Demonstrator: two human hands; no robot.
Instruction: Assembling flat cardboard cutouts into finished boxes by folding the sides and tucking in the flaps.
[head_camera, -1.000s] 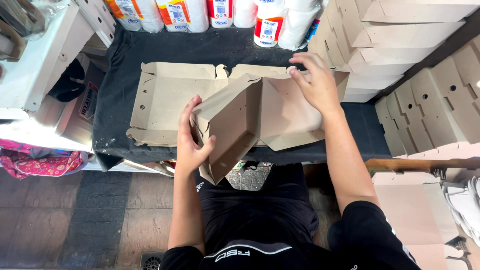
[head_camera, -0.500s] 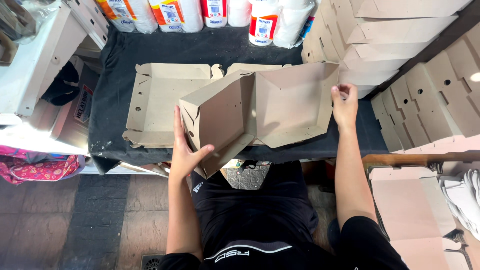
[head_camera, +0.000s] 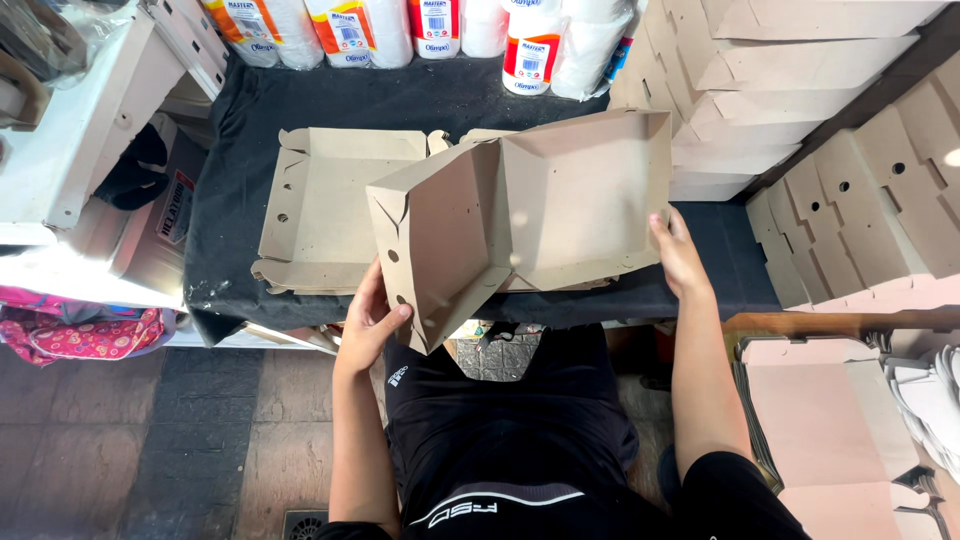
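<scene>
The person holds a brown cardboard box (head_camera: 530, 220) half folded, above the near edge of a table with a black cloth (head_camera: 240, 130). The left hand (head_camera: 372, 322) grips the near left flap of the box, with the thumb on the inside face. The right hand (head_camera: 680, 255) grasps the right edge of the box, fingers behind the wall. A flat box blank (head_camera: 335, 205) lies on the cloth, just to the left and partly under the box. Bottles (head_camera: 530, 45) stand at the far side. Stacks of folded boxes (head_camera: 800, 90) stand at the right.
</scene>
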